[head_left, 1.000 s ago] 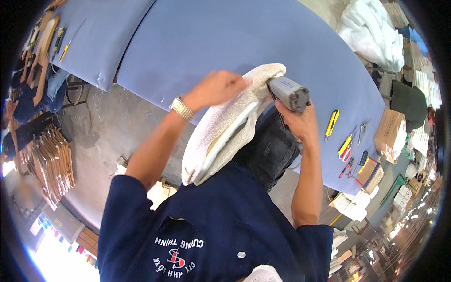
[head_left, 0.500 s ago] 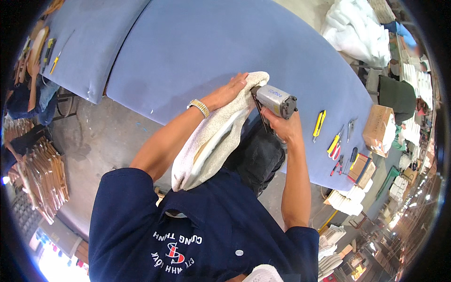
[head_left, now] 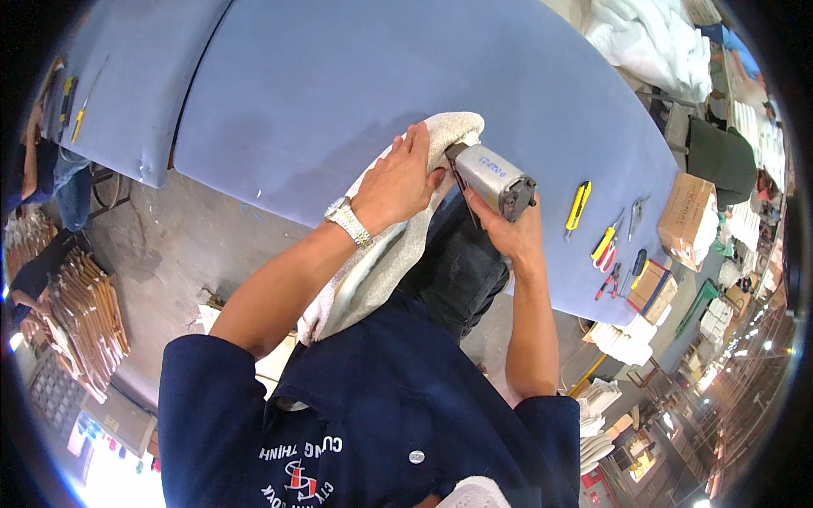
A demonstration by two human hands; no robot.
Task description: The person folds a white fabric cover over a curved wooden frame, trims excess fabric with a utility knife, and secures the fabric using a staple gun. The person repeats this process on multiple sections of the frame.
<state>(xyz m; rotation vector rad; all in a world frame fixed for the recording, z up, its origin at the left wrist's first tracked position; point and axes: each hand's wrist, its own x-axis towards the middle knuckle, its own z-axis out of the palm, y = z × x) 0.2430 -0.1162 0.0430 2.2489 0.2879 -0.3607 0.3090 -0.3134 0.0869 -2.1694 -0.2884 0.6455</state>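
A cream fabric-covered padded piece (head_left: 385,275), long and curved, slants from my torso up to the blue-topped table (head_left: 322,76). Its open underside shows a pale inner strip. My left hand (head_left: 396,190) grips it near the upper end, fingers laid over the fabric and thumb at the inner edge. In my right hand (head_left: 518,230) is a grey pneumatic staple gun (head_left: 493,173), fingers closed around its handle. The gun's nose meets the inner edge of the padded piece, close to its upper end; the exact contact spot is hidden.
On the table's right lie a yellow utility knife (head_left: 577,207), scissors (head_left: 608,245), pliers and other hand tools. Beyond them stand a cardboard box (head_left: 684,212) and a small open box (head_left: 650,289). White wadding (head_left: 652,46) is heaped at the back right. A co-worker's arm (head_left: 32,152) shows far left.
My left hand has slid down from the upper edge onto the inner side of the padded piece, its thumb now spread. The staple gun stays at the upper end, shifted slightly.
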